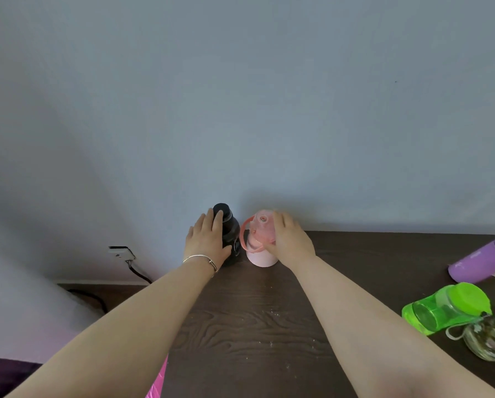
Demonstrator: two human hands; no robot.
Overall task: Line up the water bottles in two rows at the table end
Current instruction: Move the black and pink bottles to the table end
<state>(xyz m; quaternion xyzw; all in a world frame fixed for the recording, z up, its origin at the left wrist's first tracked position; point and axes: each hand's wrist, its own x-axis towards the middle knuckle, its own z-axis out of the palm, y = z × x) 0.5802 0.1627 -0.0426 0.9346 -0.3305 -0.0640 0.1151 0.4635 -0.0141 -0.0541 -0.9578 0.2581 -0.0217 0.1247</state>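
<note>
Dark wood table (pixel 255 326) against a grey-blue wall. Black bottle (pixel 231 234) and pink bottle (pixel 259 248) stand upright at the far left corner, just beside each other, near the wall. Left hand (pixel 207 242) wraps the black one, right hand (pixel 291 239) grips the pink one's side and lid. Remaining bottles lie on their sides far right: purple bottle (pixel 482 261), green bottle (pixel 441 308), camo bottle (pixel 492 340). Right hand is nearer; likely fetches those next.
</note>
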